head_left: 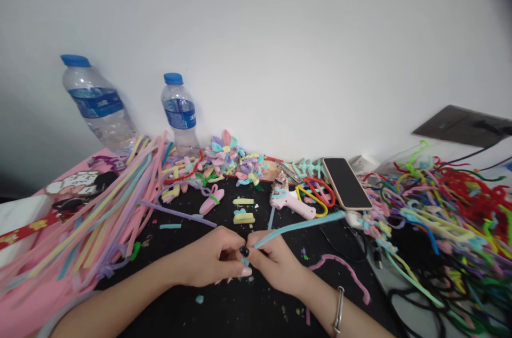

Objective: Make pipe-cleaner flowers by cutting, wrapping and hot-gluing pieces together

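Note:
Over the black mat, my left hand (pixel 216 258) and my right hand (pixel 276 262) meet fingertip to fingertip. A light blue pipe cleaner (pixel 300 227) runs from between the fingers, its long end pointing up to the right. Both hands are closed in a pinch on its near end, which is mostly hidden by the fingers. Just beyond the hands lie short yellow pipe cleaner pieces (pixel 244 218) and a pink bundle (pixel 212 201) tied with green. A pink glue gun (pixel 294 203) rests behind my right hand.
Two water bottles (pixel 180 114) stand against the wall. Long pastel pipe cleaners (pixel 100 210) lie at left; a tangled colourful heap (pixel 452 210) covers the right. A phone (pixel 347 183), scissors (pixel 320 194) and a pipe cleaner flower (pixel 226 149) sit at the back.

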{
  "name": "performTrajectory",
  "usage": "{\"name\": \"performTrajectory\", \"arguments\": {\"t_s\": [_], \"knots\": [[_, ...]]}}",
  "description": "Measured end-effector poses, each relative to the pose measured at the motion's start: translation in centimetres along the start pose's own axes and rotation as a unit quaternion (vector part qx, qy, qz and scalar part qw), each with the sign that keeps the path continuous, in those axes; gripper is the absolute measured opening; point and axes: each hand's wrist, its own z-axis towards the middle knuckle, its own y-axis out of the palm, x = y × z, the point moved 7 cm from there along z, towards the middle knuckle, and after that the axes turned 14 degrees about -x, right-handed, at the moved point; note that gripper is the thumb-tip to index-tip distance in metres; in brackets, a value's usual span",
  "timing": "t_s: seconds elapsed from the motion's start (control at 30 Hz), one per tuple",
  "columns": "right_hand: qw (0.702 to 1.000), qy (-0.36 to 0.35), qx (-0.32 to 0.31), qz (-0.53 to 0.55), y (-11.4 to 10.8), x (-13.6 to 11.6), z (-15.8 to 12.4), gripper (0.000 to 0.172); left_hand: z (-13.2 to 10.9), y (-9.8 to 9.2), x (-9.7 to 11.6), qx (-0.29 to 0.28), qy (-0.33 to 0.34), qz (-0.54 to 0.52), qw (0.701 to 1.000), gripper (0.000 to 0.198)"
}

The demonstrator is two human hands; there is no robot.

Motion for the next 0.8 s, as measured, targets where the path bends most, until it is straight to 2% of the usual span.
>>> {"name": "performTrajectory", "arguments": {"t_s": [0.07,0.17,0.27,0.53,0.67,0.8], "knots": [[1.0,-0.005,-0.002,-0.014,0.1,-0.1,0.1,0.042,0.2,0.2,-0.2,-0.01,-0.011,-0.023,1.0,0.019],[0.997,0.016,0.078,-0.02,-1.1,0.5,-0.3,0.043,0.3,-0.8,-0.1,0.056,0.009,-0.081,0.995,0.025],[0.991,0.024,0.132,-0.014,-2.0,0.9,-0.7,0.044,0.2,-1.9,0.6,0.111,0.075,-0.108,0.985,0.028],[0.99,0.031,0.138,-0.001,-2.1,1.0,-0.7,0.041,0.0,-2.2,0.8,0.138,0.1,-0.084,0.982,0.026],[0.989,0.043,0.141,-0.025,-2.4,0.9,-0.7,0.039,-0.1,-2.0,1.1,0.14,0.104,-0.042,0.984,0.028],[0.986,0.053,0.146,-0.06,-2.5,0.6,-0.8,0.038,-0.5,-2.4,1.2,0.17,0.102,-0.008,0.98,0.03]]}}
